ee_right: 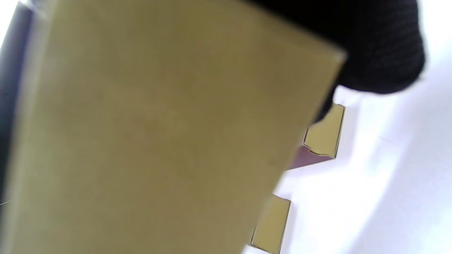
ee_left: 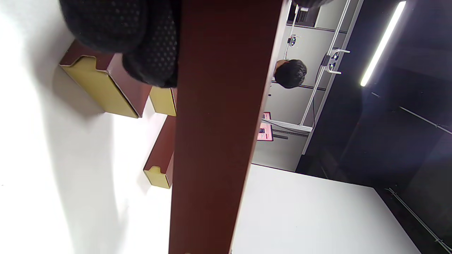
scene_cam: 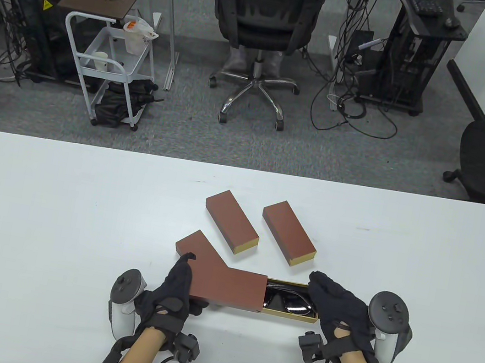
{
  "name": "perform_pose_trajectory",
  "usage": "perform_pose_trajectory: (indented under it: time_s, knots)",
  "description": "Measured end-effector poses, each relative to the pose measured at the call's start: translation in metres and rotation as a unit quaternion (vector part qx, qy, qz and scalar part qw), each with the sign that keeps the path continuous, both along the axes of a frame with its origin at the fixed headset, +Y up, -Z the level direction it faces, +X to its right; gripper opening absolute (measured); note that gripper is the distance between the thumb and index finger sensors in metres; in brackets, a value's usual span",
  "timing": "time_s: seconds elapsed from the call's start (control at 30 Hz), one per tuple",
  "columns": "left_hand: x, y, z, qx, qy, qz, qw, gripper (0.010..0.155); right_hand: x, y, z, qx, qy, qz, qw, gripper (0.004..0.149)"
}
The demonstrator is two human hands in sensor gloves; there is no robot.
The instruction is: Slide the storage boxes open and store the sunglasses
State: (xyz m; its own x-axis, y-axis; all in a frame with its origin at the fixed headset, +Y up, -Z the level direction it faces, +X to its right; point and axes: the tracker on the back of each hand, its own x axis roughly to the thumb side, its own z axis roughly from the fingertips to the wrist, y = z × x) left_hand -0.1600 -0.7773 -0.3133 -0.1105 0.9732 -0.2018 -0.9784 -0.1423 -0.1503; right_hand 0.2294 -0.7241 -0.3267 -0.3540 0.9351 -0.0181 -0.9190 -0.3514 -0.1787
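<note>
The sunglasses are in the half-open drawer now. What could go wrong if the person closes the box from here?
1. The sunglasses seem to lie near the sleeve mouth; if they sit high, the sleeve edge may catch them.
2. The right hand grips the drawer end, so fingers could get pinched against the sleeve.
3. The left hand holds the sleeve beside a third box; pushing may knock it.

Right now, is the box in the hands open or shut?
Partly open: the gold tray sticks out of the brown sleeve, with sunglasses inside.
</note>
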Motion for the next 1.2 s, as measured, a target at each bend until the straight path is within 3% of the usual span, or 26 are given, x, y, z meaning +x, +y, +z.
perform_pose_trajectory:
  time_s: [0.33, 0.5, 0.7, 0.93, 1.2]
  knots:
    - [-0.001, 0.001, 0.0, 0.0, 0.004, 0.004, 1.0, 0.073, -0.005, 0.004, 0.003, 0.026, 0.012, 0.03, 0.999, 0.045]
    - [0.002, 0.002, 0.002, -0.007, 0.005, 0.018, 1.0, 0.073, -0.012, 0.0, 0.001, 0.034, 0.079, -0.048, 0.995, 0.068]
    - [0.018, 0.005, 0.003, -0.021, -0.051, 0.036, 0.998, 0.073, -0.019, -0.002, 0.001, 0.027, 0.138, -0.114, 0.983, 0.084]
    - [0.037, 0.009, 0.007, -0.028, -0.111, 0.033, 0.993, 0.075, -0.034, -0.005, 0.003, 0.01, 0.201, -0.122, 0.972, 0.088]
    - [0.045, 0.01, 0.011, -0.029, -0.131, 0.027, 0.991, 0.075, -0.048, -0.005, 0.007, 0.006, 0.229, -0.1, 0.968, 0.088]
